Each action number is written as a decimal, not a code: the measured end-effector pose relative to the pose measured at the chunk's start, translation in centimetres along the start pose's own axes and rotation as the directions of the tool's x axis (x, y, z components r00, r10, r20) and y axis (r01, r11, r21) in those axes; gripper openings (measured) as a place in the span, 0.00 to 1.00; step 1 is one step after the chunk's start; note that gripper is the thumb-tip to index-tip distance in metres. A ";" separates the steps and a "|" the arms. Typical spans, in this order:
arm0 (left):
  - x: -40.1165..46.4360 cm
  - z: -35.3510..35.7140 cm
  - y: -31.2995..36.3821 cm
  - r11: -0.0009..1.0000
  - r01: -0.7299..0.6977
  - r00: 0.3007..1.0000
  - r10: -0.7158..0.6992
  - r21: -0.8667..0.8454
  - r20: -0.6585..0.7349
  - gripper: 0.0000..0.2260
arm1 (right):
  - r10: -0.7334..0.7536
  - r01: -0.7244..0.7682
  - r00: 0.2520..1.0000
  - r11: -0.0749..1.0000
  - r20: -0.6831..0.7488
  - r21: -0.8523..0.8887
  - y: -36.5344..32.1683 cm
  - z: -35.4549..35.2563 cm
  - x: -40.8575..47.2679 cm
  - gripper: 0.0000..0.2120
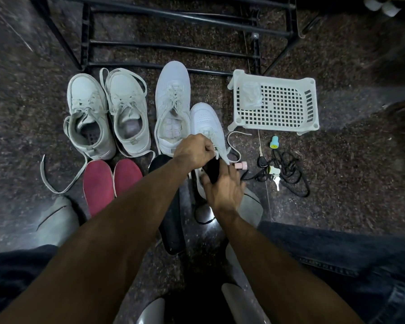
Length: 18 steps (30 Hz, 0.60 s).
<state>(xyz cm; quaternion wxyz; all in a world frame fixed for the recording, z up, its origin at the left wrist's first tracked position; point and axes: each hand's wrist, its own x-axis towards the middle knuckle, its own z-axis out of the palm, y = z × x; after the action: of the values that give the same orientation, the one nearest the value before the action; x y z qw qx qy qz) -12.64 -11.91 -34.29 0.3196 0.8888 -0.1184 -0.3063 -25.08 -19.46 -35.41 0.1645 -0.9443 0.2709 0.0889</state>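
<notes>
Far left of the fingers: loose lace (pixel 49 181) on floor; grey high-top pair (pixel 108 115) beyond it, red insoles (pixel 112 181) close by. Second insole (pixel 171 220), black, flat on floor under left forearm. Tall white shoe (pixel 173 106) just left of and beyond left fingers.

Left hand (pixel 194 148): fingers curled, pinching white lace (pixel 234 132) at throat of white sneaker (pixel 205 120).

Right hand (pixel 222 188), touching below left fingers: thumb and fingers closed round black insole (pixel 213 169), held at sneaker's opening.

Just right of right fingertips: pink cap (pixel 240 165). Further right: black cords (pixel 290 176). Beyond: white basket (pixel 311 101).
</notes>
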 end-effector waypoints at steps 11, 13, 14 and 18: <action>-0.2 -0.1 0.0 0.999 0.017 1.000 -0.016 -0.030 0.014 0.03 | -0.090 0.091 0.996 0.994 0.011 -0.066 2.3 -0.5 -2.7 0.11; -0.2 -0.1 0.0 1.000 0.018 1.000 -0.017 -0.026 0.013 0.03 | -0.061 0.078 0.993 0.983 0.100 -0.166 1.8 -0.7 -2.0 0.15; -0.2 -0.1 0.0 1.000 0.019 1.000 -0.019 -0.024 0.015 0.03 | -0.069 0.105 0.985 0.969 0.160 -0.226 1.8 -0.8 -1.7 0.19; -0.1 -0.1 -0.1 1.000 0.015 1.000 -0.014 -0.027 0.024 0.03 | -0.111 0.247 0.913 0.915 0.392 -0.318 1.9 -1.7 -1.0 0.30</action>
<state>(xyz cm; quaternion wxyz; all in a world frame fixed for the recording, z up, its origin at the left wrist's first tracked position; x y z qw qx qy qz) -12.66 -11.74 -34.23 0.3282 0.8815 -0.1116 -0.3207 -26.80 -21.07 -34.06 0.0437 -0.9460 0.1253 0.2956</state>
